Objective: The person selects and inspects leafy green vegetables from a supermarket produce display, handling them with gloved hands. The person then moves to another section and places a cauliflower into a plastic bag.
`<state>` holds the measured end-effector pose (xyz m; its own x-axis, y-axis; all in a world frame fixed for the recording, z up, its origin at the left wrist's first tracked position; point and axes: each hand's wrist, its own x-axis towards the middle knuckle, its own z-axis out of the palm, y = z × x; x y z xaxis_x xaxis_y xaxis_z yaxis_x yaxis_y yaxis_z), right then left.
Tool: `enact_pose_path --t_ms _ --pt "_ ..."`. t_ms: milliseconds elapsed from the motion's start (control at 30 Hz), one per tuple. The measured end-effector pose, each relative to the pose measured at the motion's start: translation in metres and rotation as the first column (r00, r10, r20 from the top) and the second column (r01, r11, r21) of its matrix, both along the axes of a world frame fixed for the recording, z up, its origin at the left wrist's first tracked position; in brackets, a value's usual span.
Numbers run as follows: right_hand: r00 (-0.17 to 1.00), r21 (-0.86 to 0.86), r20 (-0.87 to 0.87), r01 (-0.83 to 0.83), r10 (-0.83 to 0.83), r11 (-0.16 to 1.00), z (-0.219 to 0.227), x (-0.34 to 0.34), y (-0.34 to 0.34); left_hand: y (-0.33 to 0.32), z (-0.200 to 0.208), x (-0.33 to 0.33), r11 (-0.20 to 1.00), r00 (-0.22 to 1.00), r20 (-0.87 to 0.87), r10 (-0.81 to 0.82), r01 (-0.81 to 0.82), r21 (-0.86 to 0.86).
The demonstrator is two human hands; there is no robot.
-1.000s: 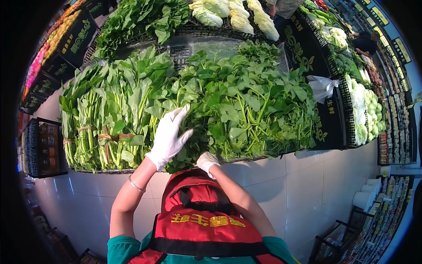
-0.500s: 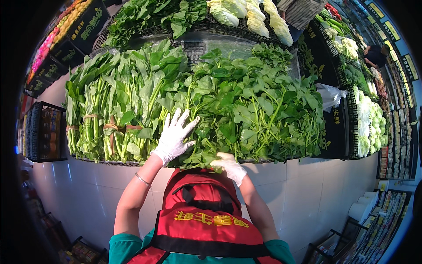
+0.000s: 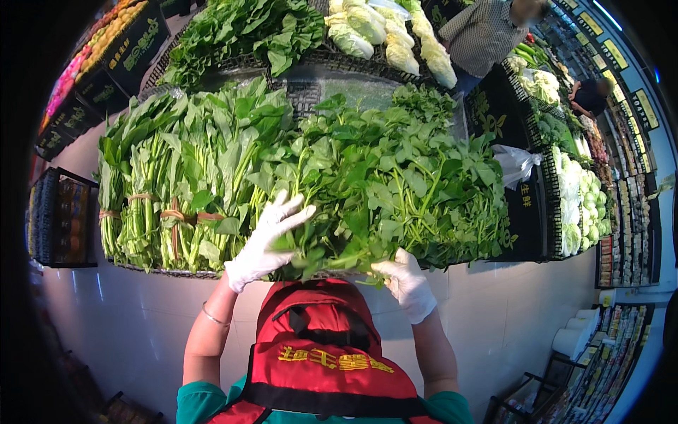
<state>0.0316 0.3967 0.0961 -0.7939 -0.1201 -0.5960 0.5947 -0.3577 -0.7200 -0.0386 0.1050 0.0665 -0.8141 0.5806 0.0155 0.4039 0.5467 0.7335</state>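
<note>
Shop vegetable stand (image 3: pixel 302 99): left hand (image 3: pixel 265 244) spread against loose greens (image 3: pixel 417 184), right hand (image 3: pixel 406 284) pinching leafy stems (image 3: pixel 365 257); a hard tug could snap them where tangled.

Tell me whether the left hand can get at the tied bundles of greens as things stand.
Likely yes: the left hand has its fingers spread and is just right of the tied bundles. Only leaves seem to lie between, with the loose greens on its other side.
</note>
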Motion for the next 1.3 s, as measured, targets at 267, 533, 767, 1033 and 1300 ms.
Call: enact_pose_path --t_ms 267,533,767,1033,1300 --pt "0.997 -0.13 -0.049 -0.071 0.065 0.989 -0.014 -0.04 -0.026 0.04 0.001 -0.011 0.58 0.729 0.681 -0.072 -0.525 0.623" --pt "0.997 -0.197 -0.058 -0.056 0.045 0.979 -0.024 -0.045 -0.034 0.05 0.015 -0.016 0.539 0.769 0.628 -0.115 -0.483 0.69" --pt "0.973 -0.016 -0.022 -0.228 0.228 0.973 0.003 -0.037 -0.014 0.033 -0.004 -0.039 0.181 0.643 0.742 -0.19 -0.719 0.67" --pt "0.841 0.484 -0.479 0.015 0.25 0.875 0.076 -0.142 0.062 0.023 -0.021 -0.046 -0.005 0.563 0.772 -0.294 -0.809 0.588" --pt "0.776 0.756 -0.621 0.558 0.108 0.342 0.016 -0.262 0.107 0.033 -0.025 -0.047 0.048 0.54 0.811 -0.223 -0.825 0.563"
